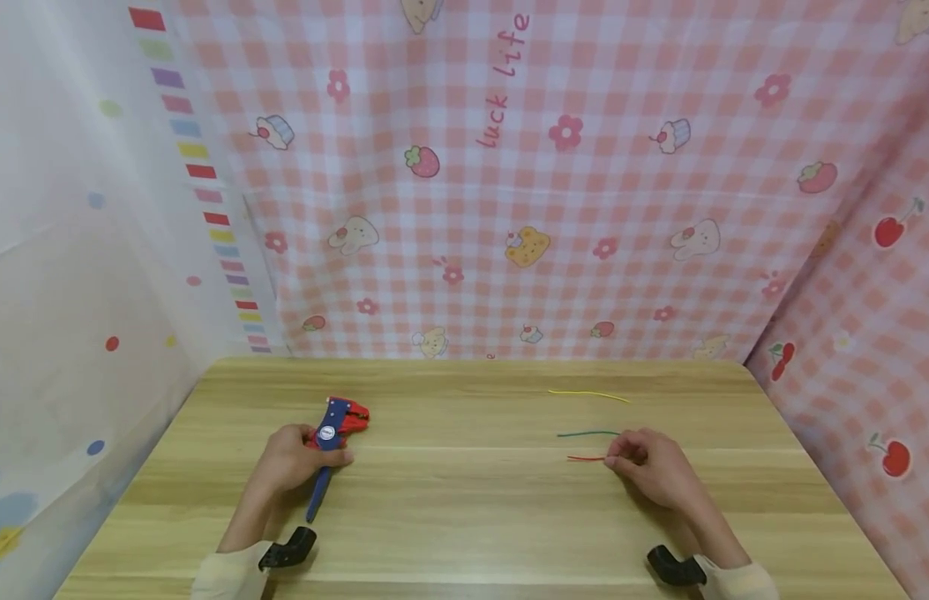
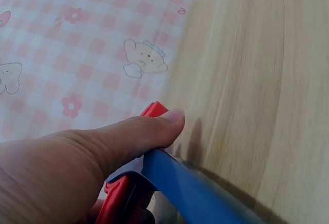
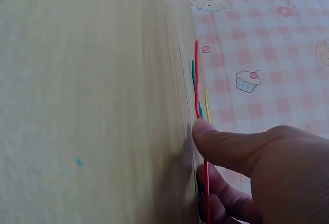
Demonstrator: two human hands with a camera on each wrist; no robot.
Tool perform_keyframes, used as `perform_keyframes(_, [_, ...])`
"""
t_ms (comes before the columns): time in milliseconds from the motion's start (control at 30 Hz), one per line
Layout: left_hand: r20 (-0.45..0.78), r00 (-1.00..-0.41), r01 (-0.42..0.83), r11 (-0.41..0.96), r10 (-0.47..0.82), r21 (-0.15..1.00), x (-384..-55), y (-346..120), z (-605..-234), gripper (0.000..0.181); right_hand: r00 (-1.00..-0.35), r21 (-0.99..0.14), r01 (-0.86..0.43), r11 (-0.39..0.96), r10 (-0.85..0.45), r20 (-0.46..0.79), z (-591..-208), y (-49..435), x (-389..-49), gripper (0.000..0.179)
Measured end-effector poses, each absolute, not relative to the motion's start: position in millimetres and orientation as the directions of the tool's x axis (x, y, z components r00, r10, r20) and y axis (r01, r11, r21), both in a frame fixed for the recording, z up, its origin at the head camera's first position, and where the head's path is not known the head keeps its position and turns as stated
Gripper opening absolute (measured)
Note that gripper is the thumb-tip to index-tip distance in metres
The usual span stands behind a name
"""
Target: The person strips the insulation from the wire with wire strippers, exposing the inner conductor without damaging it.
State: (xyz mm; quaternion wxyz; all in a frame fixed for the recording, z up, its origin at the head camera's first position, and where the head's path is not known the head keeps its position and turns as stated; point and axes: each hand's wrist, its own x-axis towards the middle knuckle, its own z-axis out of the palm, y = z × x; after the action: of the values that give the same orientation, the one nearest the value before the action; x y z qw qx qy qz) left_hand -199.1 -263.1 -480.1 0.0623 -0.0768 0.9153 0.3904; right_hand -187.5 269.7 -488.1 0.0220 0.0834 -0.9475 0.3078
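Note:
On the left of the table, my left hand [image 1: 287, 460] grips a red and blue wire stripper [image 1: 335, 412], its red jaws pointing away and to the right. The thumb lies across the tool in the left wrist view, where the blue handle [image 2: 193, 190] runs toward the lower right. Over on the right, my right hand [image 1: 659, 468] pinches a short red wire [image 3: 197, 75] between thumb and fingers, and one end sticks out to the left in the head view. Just beyond it is a green wire [image 1: 584, 433], partly hidden by the fingers.
Farther back on the wooden table [image 1: 449, 500] lies a yellow wire [image 1: 588, 393]. A pink checked cloth [image 1: 471, 208] hangs behind the table, with more cloth at both sides. Each wrist carries a black mount [image 1: 290, 550] near the cuff.

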Motion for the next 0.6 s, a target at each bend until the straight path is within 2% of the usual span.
perform_keyframes(167, [-0.185, -0.982, -0.173, 0.632, -0.047, 0.756, -198.4, -259.7, -477.9, 0.049, -0.986, -0.607, -0.163, 0.778, -0.138, 0.088, -489.2, 269.7, -187.3, 0.01])
perform_keyframes(467, [-0.197, -0.98, -0.167, 0.453, 0.019, 0.876, -202.8, -262.4, -481.5, 0.053, -0.983, -0.609, -0.184, 0.772, -0.139, 0.12, -490.9, 269.2, -190.7, 0.005])
perform_keyframes(600, [-0.199, -0.975, -0.152, 0.353, 0.102, 0.923, -204.2, -262.9, -482.8, 0.052, -0.984, -0.616, -0.179, 0.767, -0.132, 0.122, -490.1, 268.6, -190.6, 0.005])
